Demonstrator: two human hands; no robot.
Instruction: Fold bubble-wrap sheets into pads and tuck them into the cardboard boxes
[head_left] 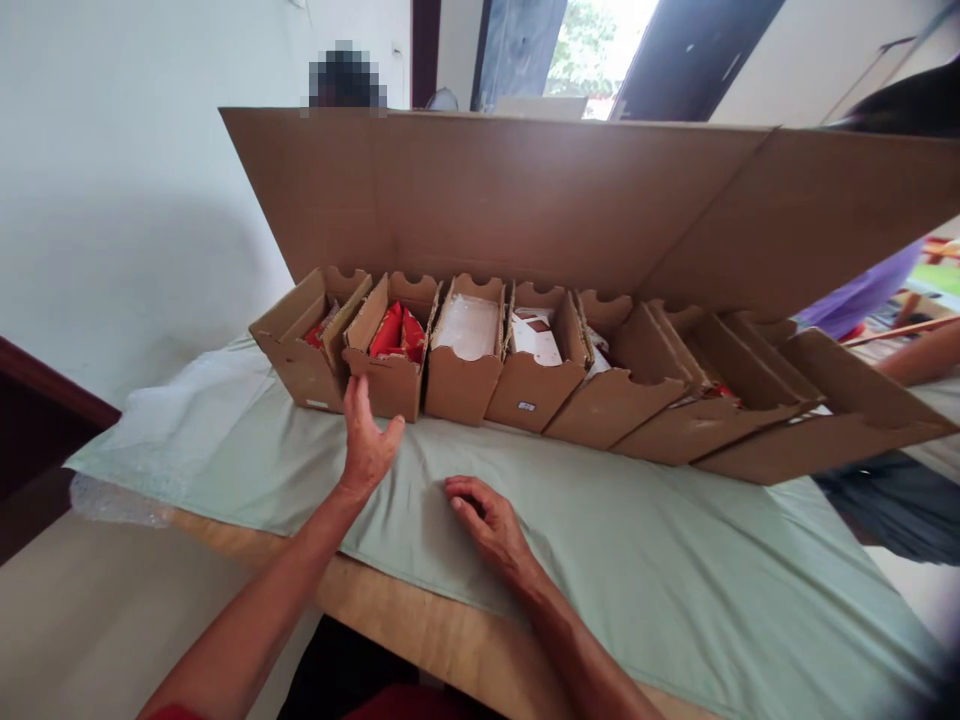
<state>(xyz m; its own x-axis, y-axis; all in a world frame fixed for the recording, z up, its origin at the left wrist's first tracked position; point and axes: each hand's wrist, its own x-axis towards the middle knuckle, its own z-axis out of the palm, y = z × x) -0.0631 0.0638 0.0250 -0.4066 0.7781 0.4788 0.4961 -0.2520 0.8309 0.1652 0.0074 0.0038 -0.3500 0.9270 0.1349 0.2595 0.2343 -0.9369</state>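
Observation:
My left hand [369,445] is open, thumb apart from the fingers. Its fingertips reach the lower front of a cardboard box [386,388] that holds a shiny red packet [397,332]; whether they touch it I cannot tell. Lower and to the right, my right hand [491,525] hovers by or rests on the green cloth [622,560], loosely curved with a gap between thumb and fingers, nothing in it. Straight ahead stands a box [465,388] with clear, whitish wrapping [469,325] inside. Right of that, another box [529,393] contains white printed pieces [534,338].
The row continues with a box [300,370] at the left end and several tilted boxes [652,415] rightward. Behind rises a tall cardboard panel [525,200]. Bubble wrap [180,420] hangs over the table's left edge. A person's head shows behind the panel; another person's arm [919,350] is at right.

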